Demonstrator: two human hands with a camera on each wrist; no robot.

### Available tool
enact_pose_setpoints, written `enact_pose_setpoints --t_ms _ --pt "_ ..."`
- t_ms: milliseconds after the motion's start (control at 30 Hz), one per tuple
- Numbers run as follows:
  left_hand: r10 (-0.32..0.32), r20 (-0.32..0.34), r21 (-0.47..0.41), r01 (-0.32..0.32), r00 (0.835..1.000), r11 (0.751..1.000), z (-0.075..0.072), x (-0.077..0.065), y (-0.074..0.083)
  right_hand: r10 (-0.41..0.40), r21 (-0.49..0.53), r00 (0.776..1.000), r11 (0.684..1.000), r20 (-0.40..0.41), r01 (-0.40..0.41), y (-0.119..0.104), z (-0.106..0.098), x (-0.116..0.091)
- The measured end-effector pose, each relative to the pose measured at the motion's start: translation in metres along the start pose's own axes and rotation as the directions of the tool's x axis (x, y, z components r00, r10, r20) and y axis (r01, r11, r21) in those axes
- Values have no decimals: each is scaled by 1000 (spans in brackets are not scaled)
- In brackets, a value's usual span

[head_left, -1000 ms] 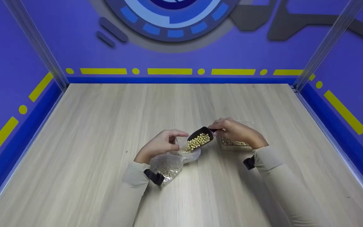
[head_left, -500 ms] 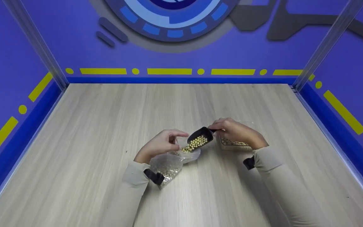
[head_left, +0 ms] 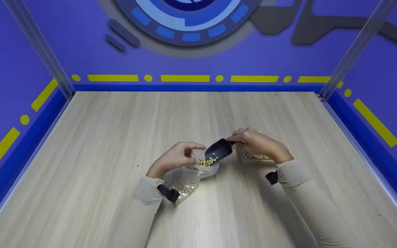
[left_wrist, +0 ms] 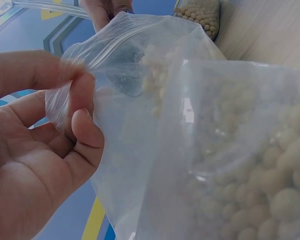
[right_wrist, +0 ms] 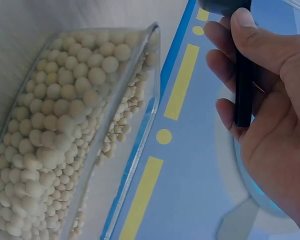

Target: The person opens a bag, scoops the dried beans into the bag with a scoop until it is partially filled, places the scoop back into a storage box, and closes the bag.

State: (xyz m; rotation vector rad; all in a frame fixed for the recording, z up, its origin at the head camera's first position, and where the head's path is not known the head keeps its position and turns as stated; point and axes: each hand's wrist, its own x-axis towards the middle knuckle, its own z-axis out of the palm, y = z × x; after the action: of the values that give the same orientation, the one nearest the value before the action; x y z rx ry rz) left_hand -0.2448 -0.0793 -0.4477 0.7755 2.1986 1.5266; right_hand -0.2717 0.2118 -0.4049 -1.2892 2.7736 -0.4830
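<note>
My left hand (head_left: 176, 157) pinches the edge of a clear zip bag (left_wrist: 125, 150), holding its mouth open; pale round beans (left_wrist: 260, 200) fill its lower part. The fingers curl over the zip strip in the left wrist view. My right hand (head_left: 252, 139) grips the handle of a black scoop (head_left: 221, 148), tilted down to the left over the bag's mouth. A few beans (head_left: 208, 161) lie at the scoop's lip and in the bag's opening. In the right wrist view the thumb presses along the black handle (right_wrist: 243, 90). The bag's far side is partly hidden by the left hand.
Beneath and beside the right forearm stands a clear box (right_wrist: 155, 65) of the same beans, partly hidden by that hand in the head view. Wooden tabletop (head_left: 115, 120) surrounds the items, bounded by blue walls (head_left: 198, 65) at the back and sides.
The beans in the scoop have slid down and left into the bag, leaving most of the scoop's bowl bare. Both hands have stayed almost where they were.
</note>
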Motion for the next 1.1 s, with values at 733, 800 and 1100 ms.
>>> enact_pose_setpoints --t_ms 733,800,1100 --pt "-6 -10 5 6 1000 1000 -4 0 1 -5 -100 999 995 -46 0 -16 -8 -3" --pt "-8 -9 14 8 1000 1000 -4 0 2 -2 -99 999 995 -46 -2 -15 -8 -4" --pt "1 -11 5 -1 1000 1000 -5 0 0 0 25 998 1000 -56 1 -5 -9 -8"
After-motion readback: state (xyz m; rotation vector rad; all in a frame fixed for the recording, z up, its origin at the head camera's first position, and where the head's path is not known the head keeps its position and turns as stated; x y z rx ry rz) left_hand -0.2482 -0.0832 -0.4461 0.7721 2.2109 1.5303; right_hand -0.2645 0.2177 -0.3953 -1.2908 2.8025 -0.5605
